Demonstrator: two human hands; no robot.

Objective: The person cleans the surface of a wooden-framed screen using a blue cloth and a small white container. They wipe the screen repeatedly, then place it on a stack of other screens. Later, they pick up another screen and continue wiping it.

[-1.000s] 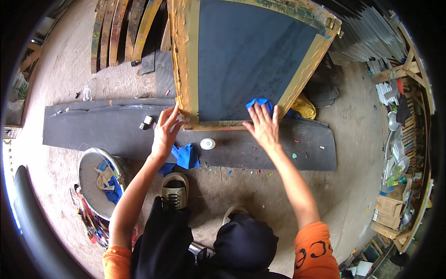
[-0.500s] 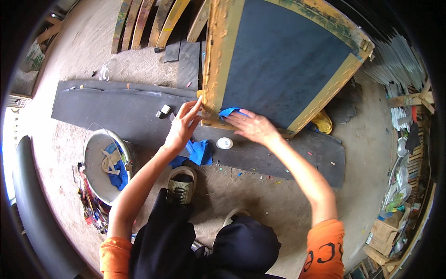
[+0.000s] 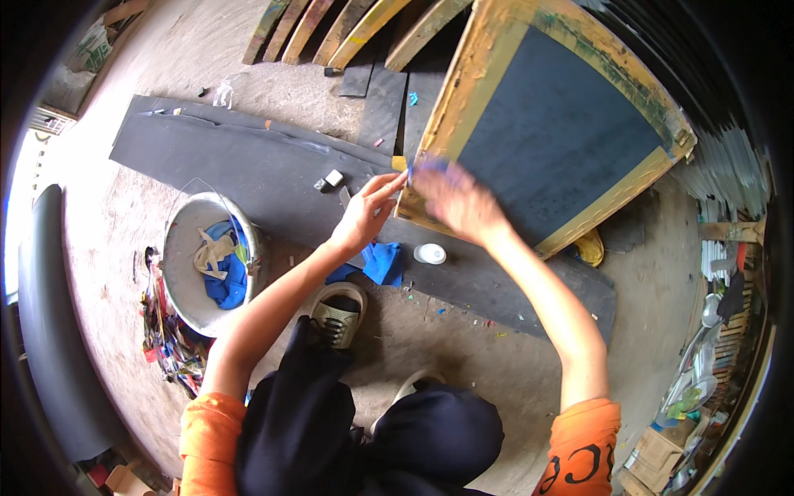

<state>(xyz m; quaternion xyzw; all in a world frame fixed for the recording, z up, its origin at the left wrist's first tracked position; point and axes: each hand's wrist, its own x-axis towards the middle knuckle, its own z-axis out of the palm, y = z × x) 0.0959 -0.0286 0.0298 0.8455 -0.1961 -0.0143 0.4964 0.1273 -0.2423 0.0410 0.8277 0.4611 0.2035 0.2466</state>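
Observation:
A screen printing frame point(image 3: 562, 109) with a dark mesh panel and paint-crusted wooden borders leans in front of me, tilted. My left hand point(image 3: 365, 214) grips its lower left edge with the fingers. Blurred by motion, my right hand point(image 3: 465, 202) presses a blue cloth point(image 3: 430, 169) against the frame's lower left border. The cloth is mostly hidden under the fingers. Below the frame, a small white round container point(image 3: 429, 254) stands on a black mat point(image 3: 240, 157). Another piece of blue cloth point(image 3: 382, 263) lies at the mat's near edge, below my left hand.
On the left stands a metal bucket point(image 3: 177, 285) with blue and beige rags. A black roll point(image 3: 62, 331) lies farther left. Wooden bars point(image 3: 356, 29) line the back, and a yellow object point(image 3: 589, 248) sits behind the frame's right corner. Shelves and a cardboard box point(image 3: 657, 455) stand right.
My right hand has swept the blue cloth leftward and up, from the dark panel onto the left border. The whole view has shifted, so the frame sits farther right.

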